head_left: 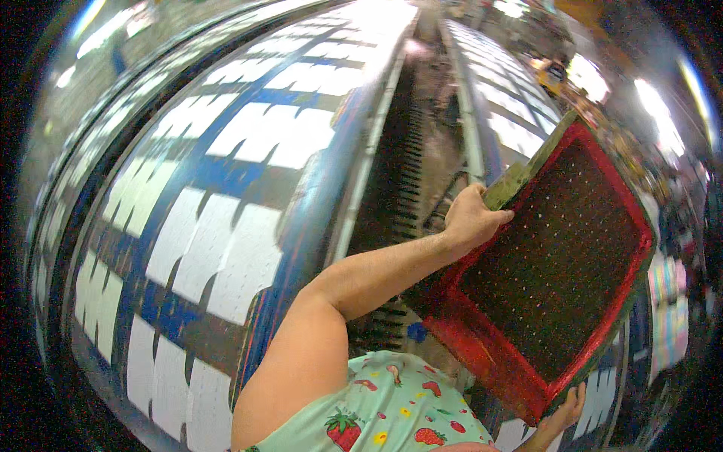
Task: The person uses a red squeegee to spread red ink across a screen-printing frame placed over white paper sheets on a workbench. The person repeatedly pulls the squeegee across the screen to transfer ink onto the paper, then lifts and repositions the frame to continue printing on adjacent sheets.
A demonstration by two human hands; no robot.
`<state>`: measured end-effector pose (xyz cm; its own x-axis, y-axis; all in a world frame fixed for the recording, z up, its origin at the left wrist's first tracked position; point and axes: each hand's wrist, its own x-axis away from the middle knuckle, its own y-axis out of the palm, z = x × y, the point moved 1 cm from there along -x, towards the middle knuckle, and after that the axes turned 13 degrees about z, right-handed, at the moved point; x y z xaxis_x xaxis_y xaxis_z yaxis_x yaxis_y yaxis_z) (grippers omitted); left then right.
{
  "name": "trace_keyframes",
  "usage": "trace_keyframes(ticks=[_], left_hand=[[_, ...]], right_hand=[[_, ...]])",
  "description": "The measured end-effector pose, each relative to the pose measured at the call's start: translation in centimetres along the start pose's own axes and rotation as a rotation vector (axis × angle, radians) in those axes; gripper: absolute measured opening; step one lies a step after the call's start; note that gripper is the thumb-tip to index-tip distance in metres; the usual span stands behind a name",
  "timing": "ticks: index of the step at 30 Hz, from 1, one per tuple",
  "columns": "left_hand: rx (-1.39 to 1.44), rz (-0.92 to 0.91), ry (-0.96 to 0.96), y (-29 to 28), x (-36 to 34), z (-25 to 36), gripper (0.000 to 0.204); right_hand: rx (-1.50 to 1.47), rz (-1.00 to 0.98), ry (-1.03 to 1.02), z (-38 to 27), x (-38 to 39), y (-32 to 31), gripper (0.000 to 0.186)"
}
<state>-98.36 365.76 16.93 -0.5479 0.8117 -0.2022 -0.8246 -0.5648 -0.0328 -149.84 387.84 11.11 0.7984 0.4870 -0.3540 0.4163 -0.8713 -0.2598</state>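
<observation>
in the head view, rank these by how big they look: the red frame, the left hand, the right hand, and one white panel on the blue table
1. Red frame, by far.
2. White panel.
3. Left hand, nearly the panel's size; nearness makes that unsure.
4. Right hand, only fingers showing.

The red-framed screen (pixel 553 275) fills the right side, blocking passage there; a toothed rail (pixel 403 173) stands just left of it. Left, the long table of white pieces (pixel 226 196) lies open above
</observation>
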Motion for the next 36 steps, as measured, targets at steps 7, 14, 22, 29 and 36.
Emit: trace_keyframes(ticks=[7, 14, 22, 29, 36], left_hand=[[0.048, 0.413, -0.081, -16.5, -5.8, -3.6, 0.060], [0.030, 0.714, -0.164, -30.0, -6.2, -6.8, 0.061], [-0.176, 1.199, -0.126, -40.5, -4.3, -8.1, 0.057], [-0.140, 1.540, -0.174, -45.4, 4.6, -9.0, 0.051], [-0.166, 1.867, -0.104, -50.9, 25.7, -5.0, 0.044]], right_hand=[[-0.190, -0.460, -0.078, -7.5, 0.0, 19.2, 0.053], [-0.233, -0.855, -0.183, -13.6, 5.1, 39.2, 0.050], [-0.363, -1.239, -0.335, -19.0, 16.6, 63.8, 0.045], [-0.430, -1.557, -0.522, -26.9, 29.6, 71.1, 0.045], [-0.591, -2.087, -0.440, -28.8, 47.9, 60.7, 0.045]])
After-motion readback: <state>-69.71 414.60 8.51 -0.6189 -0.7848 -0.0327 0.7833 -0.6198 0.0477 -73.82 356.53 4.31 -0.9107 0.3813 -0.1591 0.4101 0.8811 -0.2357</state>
